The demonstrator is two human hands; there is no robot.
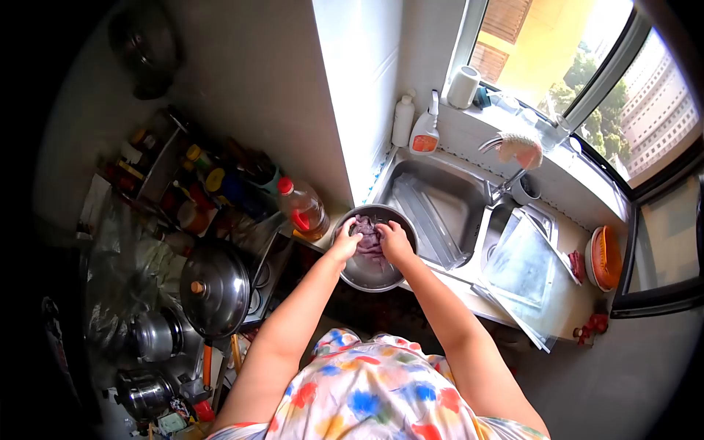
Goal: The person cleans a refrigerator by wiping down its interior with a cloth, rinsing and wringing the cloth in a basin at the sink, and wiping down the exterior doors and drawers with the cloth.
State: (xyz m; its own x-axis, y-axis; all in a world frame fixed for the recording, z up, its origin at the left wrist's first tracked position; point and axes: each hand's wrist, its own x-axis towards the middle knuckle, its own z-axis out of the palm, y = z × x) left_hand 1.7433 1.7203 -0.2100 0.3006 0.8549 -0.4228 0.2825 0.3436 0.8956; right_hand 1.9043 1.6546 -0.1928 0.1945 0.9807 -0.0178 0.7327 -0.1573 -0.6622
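Note:
A round metal bowl (370,277) sits at the front left corner of the sink. In it lies a wrinkled, purplish-grey soft bundle (369,240) with loose strands at its lower end; I cannot tell whether it is food or cloth. My left hand (346,240) reaches over the bowl's left side, its fingers closed on the bundle's edge. From the right, my right hand (394,240) grips the other edge, fingertips curled into it. Both thumbs point inward, and the bundle spans between the hands.
Behind the bowl is a steel sink (418,172) with a long grey tray across it and a faucet (506,187). Clear sheets (522,268) lie to the right. An oil bottle (304,209) stands left of the bowl, near a lidded wok (215,290). A spray bottle (425,132) stands behind.

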